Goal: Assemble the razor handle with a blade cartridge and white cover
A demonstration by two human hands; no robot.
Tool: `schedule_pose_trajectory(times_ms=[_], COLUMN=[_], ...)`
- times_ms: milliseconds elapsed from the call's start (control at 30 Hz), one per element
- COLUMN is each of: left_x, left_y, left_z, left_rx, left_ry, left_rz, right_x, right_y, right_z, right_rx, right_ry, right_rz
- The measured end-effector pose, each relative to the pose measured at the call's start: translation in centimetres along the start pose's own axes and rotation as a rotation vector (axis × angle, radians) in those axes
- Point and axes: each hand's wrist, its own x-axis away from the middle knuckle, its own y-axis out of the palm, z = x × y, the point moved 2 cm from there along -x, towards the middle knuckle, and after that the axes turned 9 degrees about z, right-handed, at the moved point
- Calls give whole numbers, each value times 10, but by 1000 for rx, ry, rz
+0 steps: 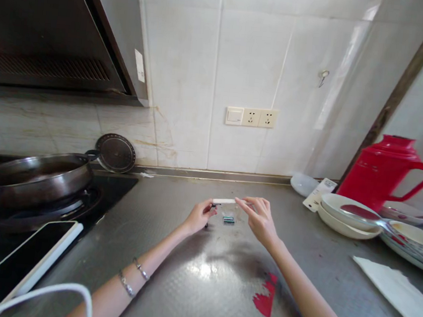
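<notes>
My left hand (200, 216) and my right hand (259, 215) hold a thin white stick-shaped thing (224, 201) between them above the steel counter (200, 277). The left fingers pinch its left end, where a small dark part shows. The right fingertips pinch its right end. Under it on the counter lie a small clear wrapper and a tiny dark green object (228, 220).
A dark pan (30, 176) sits on the stove at left, with a tablet (18, 259) and white cable (44, 294) in front. At right stand a red jug (386, 170), stacked plates (344, 216), a ladle and a white cloth (396, 291). A red mark (266, 296) is on the counter.
</notes>
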Motion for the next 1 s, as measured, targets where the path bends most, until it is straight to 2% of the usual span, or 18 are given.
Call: schedule_pose_trajectory(times_ms=[233,433,700,1000], left_x=[1,0,0,2], left_y=[0,0,-1,3], left_z=[-2,-2,-1,1], left_rx=[6,19,16,38], left_ry=[2,-9,-6,-29], left_rz=[-8,-1,-6,-45], right_x=[4,2,4,8], right_y=[1,5,4,8], right_z=[6,-2,3,5], right_rx=[17,-15,1,-17], right_ry=[35,30,55,52], right_rz=[-5,-16,-20,-54])
